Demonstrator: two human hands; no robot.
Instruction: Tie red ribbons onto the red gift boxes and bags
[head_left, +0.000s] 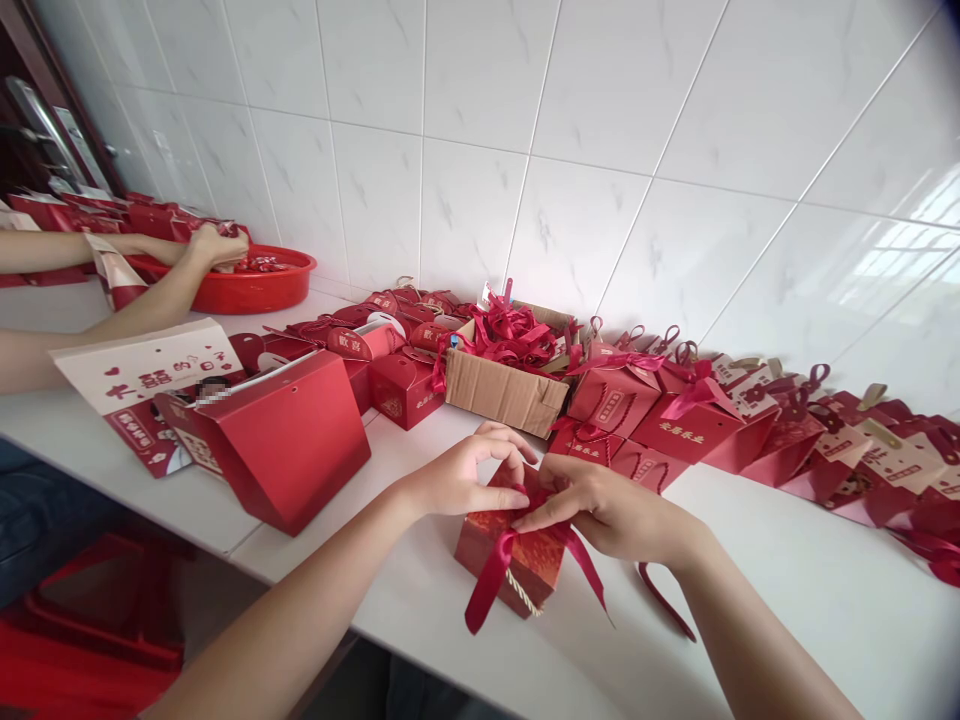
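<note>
A small red gift box (480,550) with a twisted cream cord stands on the white table in front of me. Dark red ribbon (491,580) lies across its top, its two tails hanging down the near side. My left hand (480,475) pinches the ribbon between thumb and fingers at the top of the box. From the right, my right hand (592,505) also closes on the ribbon, close to the left fingertips. The fingers partly hide the spot where the ribbon crosses.
A cardboard box (506,393) of loose red ribbons stands by the tiled wall. Red gift boxes (686,425) line the right side. Larger red boxes (300,440) are at left. Beyond, another person's hands (214,245) reach over a red basin (255,290).
</note>
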